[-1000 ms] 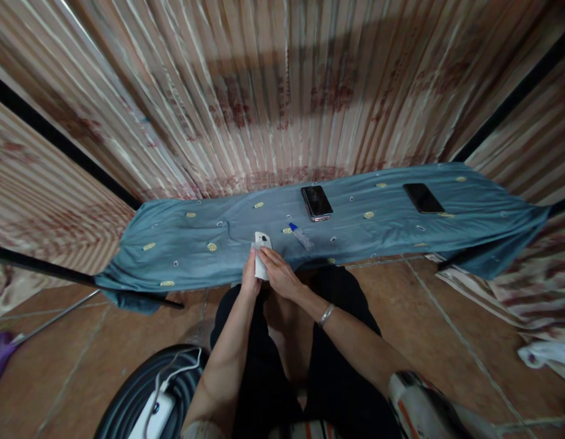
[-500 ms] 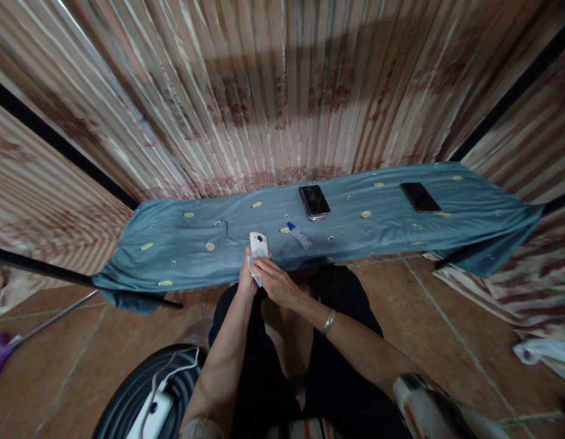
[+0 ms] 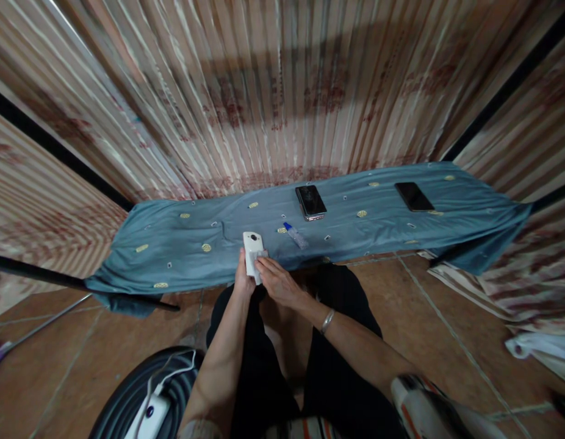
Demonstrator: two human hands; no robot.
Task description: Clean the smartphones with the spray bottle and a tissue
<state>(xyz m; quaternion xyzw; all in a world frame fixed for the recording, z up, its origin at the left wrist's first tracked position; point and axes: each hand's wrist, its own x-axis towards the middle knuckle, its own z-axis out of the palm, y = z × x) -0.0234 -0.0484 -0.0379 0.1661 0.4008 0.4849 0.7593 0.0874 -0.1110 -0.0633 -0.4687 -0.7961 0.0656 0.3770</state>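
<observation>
A white phone (image 3: 251,242), its back with the round camera facing up, is gripped along the left side by my left hand (image 3: 243,277). Pressed against the phone's back is a small pale cloth (image 3: 259,255), pinched in the fingers of my right hand (image 3: 277,281). Both hands are at the front edge of the cloth-covered table. Just right of them lies a small clear bottle with a blue cap (image 3: 296,235). Beyond it sits a stack of phones (image 3: 311,201), the top one black with its glass side up.
Another dark phone (image 3: 414,196) lies toward the right end of the blue tablecloth (image 3: 232,213). Black poles (image 3: 58,146) frame the table, with striped curtains behind. On the floor at lower left, a white power strip with a cable (image 3: 151,414) rests on a round black ribbed object (image 3: 113,396).
The pale cloth and my right fingers have shifted slightly across the phone's back toward its right edge. My left hand keeps its hold. The whole view has moved a little.
</observation>
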